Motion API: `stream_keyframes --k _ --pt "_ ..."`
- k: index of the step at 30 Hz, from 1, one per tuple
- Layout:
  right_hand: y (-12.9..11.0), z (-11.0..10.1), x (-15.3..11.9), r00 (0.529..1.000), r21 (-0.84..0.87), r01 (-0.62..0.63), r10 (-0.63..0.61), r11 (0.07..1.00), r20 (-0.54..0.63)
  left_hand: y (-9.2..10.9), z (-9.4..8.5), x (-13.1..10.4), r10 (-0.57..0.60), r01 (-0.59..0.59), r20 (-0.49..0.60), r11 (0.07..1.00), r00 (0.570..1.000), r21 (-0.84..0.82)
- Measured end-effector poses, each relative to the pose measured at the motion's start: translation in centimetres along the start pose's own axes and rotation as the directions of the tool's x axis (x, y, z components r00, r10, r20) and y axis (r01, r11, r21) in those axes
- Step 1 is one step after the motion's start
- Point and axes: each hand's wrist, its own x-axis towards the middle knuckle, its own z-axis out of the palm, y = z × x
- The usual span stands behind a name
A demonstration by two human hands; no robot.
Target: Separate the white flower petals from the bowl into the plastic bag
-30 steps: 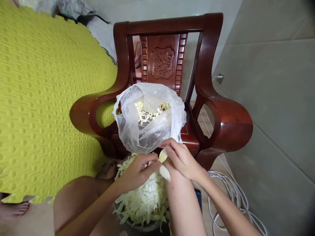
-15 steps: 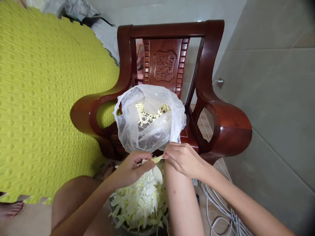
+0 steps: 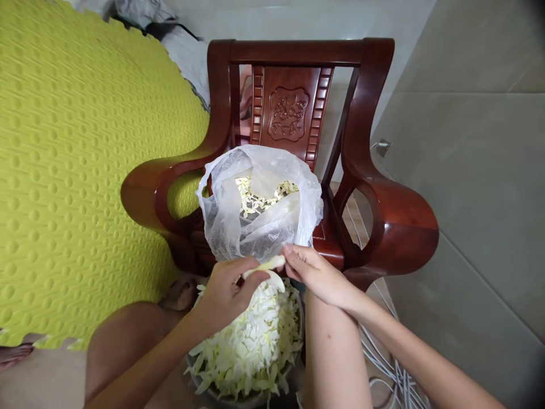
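Note:
My left hand (image 3: pixel 232 292) pinches a pale white-yellow flower (image 3: pixel 272 278) with long petals between thumb and fingers. Facing it, my right hand (image 3: pixel 313 270) has its thumb and fingertips closed at the flower's yellowish end (image 3: pixel 275 262). Both hands are above a round metal bowl (image 3: pixel 300 346) heaped with whitish-green petals (image 3: pixel 251 346). Just beyond the hands, a thin white plastic bag (image 3: pixel 272 233) stands with its mouth spread wide. Small yellowish flower pieces (image 3: pixel 253 201) lie inside the bag.
The bag rests on the seat of a dark red wooden armchair (image 3: pixel 400 233). A yellow foam mat (image 3: pixel 93 170) fills the left side. My knees flank the bowl. White cables (image 3: pixel 395 375) lie on the floor at right, beside a grey tiled wall (image 3: pixel 481 187).
My right hand has turned, with its thumb now uppermost at the flower's end. My right leg has shifted rightward, so more of the bowl shows.

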Motion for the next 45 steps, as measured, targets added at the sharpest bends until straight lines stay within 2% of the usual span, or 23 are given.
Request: stream_keyframes --k 1,2,4,6,8,11,14,16,18,21,23,24,25,26,28,30,32,35,37,39,43,45 --pt "-0.1 0.0 0.1 0.998 -0.091 0.027 -0.032 0.995 -0.054 0.1 0.2 -0.1 -0.168 0.17 0.025 0.974 0.985 -0.149" --pt "-0.2 0.1 0.2 0.996 -0.167 0.038 -0.05 0.985 -0.068 0.1 0.3 -0.1 -0.295 0.3 0.058 0.916 0.954 -0.265" --pt "-0.2 0.4 0.3 0.998 -0.256 0.068 -0.067 0.964 0.01 0.2 0.5 -0.3 -0.431 0.438 0.116 0.796 0.895 -0.417" --pt "0.0 0.7 0.3 0.987 -0.26 0.142 -0.116 0.955 0.115 0.3 0.7 -0.3 -0.486 0.484 0.131 0.733 0.864 -0.477" --pt "0.2 1.0 0.2 0.973 -0.243 0.205 -0.169 0.948 0.159 0.5 0.7 -0.3 -0.527 0.493 0.067 0.734 0.848 -0.467" --pt "0.2 1.0 0.0 0.966 -0.263 0.242 -0.205 0.934 0.159 0.7 0.6 0.0 -0.548 0.485 -0.063 0.782 0.834 -0.392" --pt "0.4 0.6 -0.2 0.966 -0.358 0.258 -0.234 0.897 0.108 0.9 0.6 0.3 -0.522 0.472 -0.089 0.822 0.848 -0.319" --pt "0.7 0.5 -0.3 0.96 -0.469 0.268 -0.274 0.842 0.057 0.8 0.9 0.5 -0.533 0.504 -0.017 0.81 0.846 -0.298" --pt "1.1 0.3 -0.3 0.933 -0.599 0.312 -0.356 0.737 0.049 0.6 1.4 0.7 -0.556 0.572 0.145 0.767 0.819 -0.29" --pt "1.6 0.3 -0.4 0.854 -0.755 0.428 -0.496 0.497 0.158 0.0 2.0 0.8 -0.559 0.654 0.351 0.706 0.751 -0.272" --pt "1.8 0.3 -0.5 0.803 -0.791 0.487 -0.546 0.371 0.238 -0.4 2.1 0.9 -0.56 0.676 0.402 0.693 0.724 -0.251" --pt "1.9 0.4 -0.6 0.785 -0.785 0.513 -0.56 0.348 0.265 -0.5 2.1 0.9 -0.556 0.68 0.422 0.692 0.716 -0.241" --pt "1.9 0.5 -0.7 0.778 -0.762 0.535 -0.565 0.366 0.275 -0.6 2.1 1.0 -0.55 0.683 0.445 0.693 0.707 -0.231" --pt "1.9 0.6 -0.8 0.785 -0.724 0.547 -0.559 0.421 0.268 -0.5 2.1 1.0 -0.54 0.682 0.463 0.697 0.702 -0.222" --pt "1.9 1.0 -1.1 0.843 -0.598 0.509 -0.498 0.619 0.201 -0.3 2.1 1.0 -0.528 0.662 0.452 0.719 0.718 -0.211" --pt "1.8 1.7 -1.2 0.925 -0.405 0.374 -0.366 0.834 0.1 0.1 2.4 0.9 -0.542 0.626 0.353 0.756 0.763 -0.193" --pt "1.7 2.5 -1.2 0.977 -0.18 0.212 -0.213 0.96 0.014 0.4 2.7 0.7 -0.561 0.592 0.2 0.791 0.803 -0.155" --pt "1.7 3.4 -0.7 0.999 0.152 0.027 -0.021 0.988 -0.046 0.4 3.2 0.4 -0.479 0.48 -0.039 0.877 0.877 0.014" --pt "1.9 3.4 -0.2 0.998 0.305 -0.031 0.046 0.952 -0.043 0.2 3.4 0.4 -0.371 0.385 -0.118 0.914 0.921 0.129" --pt "2.1 3.0 0.3 0.997 0.344 -0.023 0.047 0.939 -0.064 0.2 3.3 0.4 -0.355 0.364 -0.098 0.925 0.93 0.109" --pt "2.4 1.6 0.5 0.989 0.302 0.027 0.018 0.953 -0.145 0.4 2.6 0.7 -0.508 0.508 0.052 0.841 0.86 -0.184" --pt "2.3 1.2 0.2 0.996 0.341 0.011 0.02 0.94 -0.087 0.6 2.2 0.8 -0.512 0.527 0.128 0.815 0.849 -0.241"
